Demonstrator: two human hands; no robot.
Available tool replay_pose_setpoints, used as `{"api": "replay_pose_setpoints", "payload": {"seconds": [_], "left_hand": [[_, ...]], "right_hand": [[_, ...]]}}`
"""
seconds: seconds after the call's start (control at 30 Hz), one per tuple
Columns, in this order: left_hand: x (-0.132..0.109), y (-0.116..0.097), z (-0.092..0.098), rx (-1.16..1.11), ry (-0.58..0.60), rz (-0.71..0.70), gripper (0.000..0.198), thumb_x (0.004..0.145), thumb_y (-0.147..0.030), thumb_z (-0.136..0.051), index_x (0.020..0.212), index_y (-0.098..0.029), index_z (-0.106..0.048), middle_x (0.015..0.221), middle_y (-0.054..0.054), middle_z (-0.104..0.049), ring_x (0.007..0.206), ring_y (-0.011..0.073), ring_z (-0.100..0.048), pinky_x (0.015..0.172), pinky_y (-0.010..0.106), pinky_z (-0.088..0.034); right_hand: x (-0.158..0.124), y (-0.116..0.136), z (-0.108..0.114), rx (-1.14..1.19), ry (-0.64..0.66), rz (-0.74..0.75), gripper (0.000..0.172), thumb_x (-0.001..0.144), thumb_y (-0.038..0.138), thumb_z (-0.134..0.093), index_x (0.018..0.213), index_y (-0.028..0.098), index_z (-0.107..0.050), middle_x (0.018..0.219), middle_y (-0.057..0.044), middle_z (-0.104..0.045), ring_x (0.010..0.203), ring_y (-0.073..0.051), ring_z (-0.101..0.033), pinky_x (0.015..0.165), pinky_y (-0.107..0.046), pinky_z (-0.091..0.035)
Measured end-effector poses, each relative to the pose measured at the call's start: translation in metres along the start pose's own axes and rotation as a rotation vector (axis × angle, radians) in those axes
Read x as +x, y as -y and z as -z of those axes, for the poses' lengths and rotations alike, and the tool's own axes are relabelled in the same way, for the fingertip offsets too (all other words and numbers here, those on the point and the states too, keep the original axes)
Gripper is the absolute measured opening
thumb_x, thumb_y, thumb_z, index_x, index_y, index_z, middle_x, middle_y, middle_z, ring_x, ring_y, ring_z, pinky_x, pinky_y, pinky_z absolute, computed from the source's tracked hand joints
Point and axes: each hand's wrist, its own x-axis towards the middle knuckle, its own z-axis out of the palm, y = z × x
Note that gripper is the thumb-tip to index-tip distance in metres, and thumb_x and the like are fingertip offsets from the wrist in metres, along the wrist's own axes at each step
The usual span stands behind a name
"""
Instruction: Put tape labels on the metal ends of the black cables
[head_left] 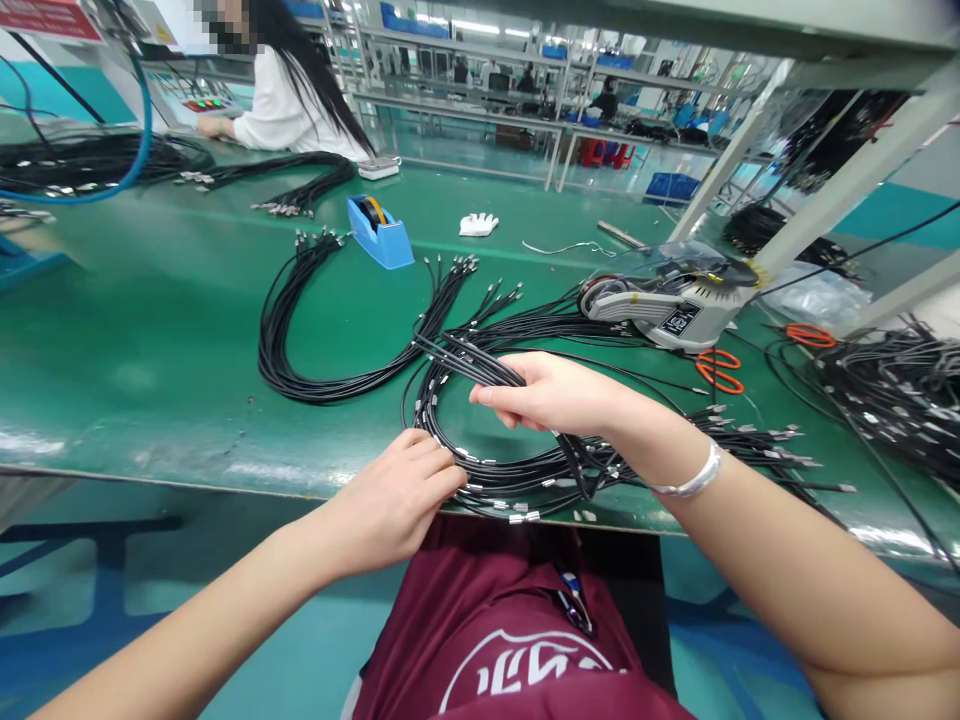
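My right hand (536,390) is closed around a bunch of black cables (480,362), held just above the bench. Below it, a larger coil of black cables (517,475) with silvery metal ends lies along the bench's front edge. My left hand (409,485) rests at the left side of that coil, fingers curled together; what they grip, if anything, is hidden behind the knuckles. Left of the coil, another bundle of black cables (300,375) lies bent in a U, its metal tips pointing away from me.
Beyond the bundles on the green bench (187,330) stand a blue tape dispenser (381,235) and a grey tape machine (675,305). Orange-handled scissors (720,370) lie at right, near more cables (892,390). A white glove (478,224) lies farther back. A person (300,90) sits across the bench.
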Motion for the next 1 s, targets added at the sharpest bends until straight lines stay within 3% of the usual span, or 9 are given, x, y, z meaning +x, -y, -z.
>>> {"api": "replay_pose_setpoints", "payload": {"seconds": [0.1, 0.27, 0.4, 0.53, 0.7, 0.83, 1.0], "left_hand": [[0.001, -0.001, -0.004, 0.050, 0.064, 0.021, 0.022, 0.082, -0.003, -0.042, 0.083, -0.015, -0.060, 0.083, 0.006, -0.059, 0.083, 0.0196, -0.050, 0.085, 0.040, -0.039], [-0.013, -0.029, -0.030, 0.067, -0.199, 0.081, 0.025, 0.082, -0.004, -0.047, 0.099, -0.013, -0.061, 0.099, 0.012, -0.059, 0.095, 0.0250, -0.048, 0.083, 0.041, -0.041], [-0.017, -0.054, -0.059, 0.009, -0.279, 0.083, 0.021, 0.084, -0.012, -0.055, 0.104, -0.014, -0.059, 0.091, 0.008, -0.061, 0.086, 0.0210, -0.049, 0.078, 0.038, -0.043], [-0.007, -0.057, -0.078, 0.044, -0.392, 0.110, 0.024, 0.083, -0.007, -0.052, 0.104, -0.017, -0.060, 0.081, 0.006, -0.059, 0.078, 0.0192, -0.048, 0.070, 0.036, -0.042], [0.001, -0.062, -0.076, -0.081, -0.364, 0.084, 0.024, 0.081, -0.003, -0.046, 0.100, -0.014, -0.058, 0.087, 0.009, -0.061, 0.082, 0.0199, -0.050, 0.075, 0.037, -0.045], [0.010, -0.066, -0.068, -0.091, -0.308, 0.044, 0.025, 0.085, -0.012, -0.047, 0.109, -0.012, -0.055, 0.086, 0.009, -0.061, 0.080, 0.0199, -0.053, 0.074, 0.035, -0.047], [0.009, -0.038, -0.045, -0.043, -0.255, 0.043, 0.018, 0.086, -0.013, -0.048, 0.096, -0.016, -0.063, 0.076, 0.006, -0.061, 0.072, 0.0178, -0.053, 0.065, 0.031, -0.044]], "right_hand": [[0.001, 0.000, 0.000, -0.015, -0.003, -0.010, 0.024, 0.080, 0.036, -0.051, 0.064, 0.018, -0.049, 0.051, 0.006, -0.045, 0.042, -0.006, -0.036, 0.039, -0.017, -0.029], [0.001, -0.001, 0.000, -0.014, -0.003, -0.007, 0.024, 0.080, 0.037, -0.051, 0.066, 0.018, -0.050, 0.055, 0.005, -0.048, 0.042, -0.005, -0.037, 0.039, -0.017, -0.029], [0.000, -0.001, 0.000, -0.040, 0.000, -0.002, 0.026, 0.080, 0.039, -0.051, 0.065, 0.018, -0.050, 0.052, 0.005, -0.046, 0.042, -0.006, -0.038, 0.040, -0.017, -0.030], [-0.001, 0.000, -0.001, -0.067, 0.001, -0.002, 0.028, 0.081, 0.040, -0.050, 0.065, 0.018, -0.051, 0.050, 0.005, -0.044, 0.042, -0.006, -0.038, 0.039, -0.017, -0.031], [-0.001, -0.003, 0.000, -0.047, 0.004, 0.021, 0.027, 0.081, 0.040, -0.050, 0.065, 0.018, -0.051, 0.051, 0.006, -0.044, 0.042, -0.006, -0.038, 0.039, -0.018, -0.031], [0.001, -0.005, 0.000, -0.029, 0.019, 0.034, 0.027, 0.081, 0.039, -0.049, 0.065, 0.018, -0.051, 0.053, 0.005, -0.047, 0.042, -0.006, -0.038, 0.039, -0.018, -0.030], [-0.001, -0.003, 0.000, -0.059, 0.014, 0.029, 0.028, 0.082, 0.038, -0.049, 0.064, 0.017, -0.051, 0.052, 0.005, -0.046, 0.042, -0.007, -0.039, 0.041, -0.018, -0.031]]}}
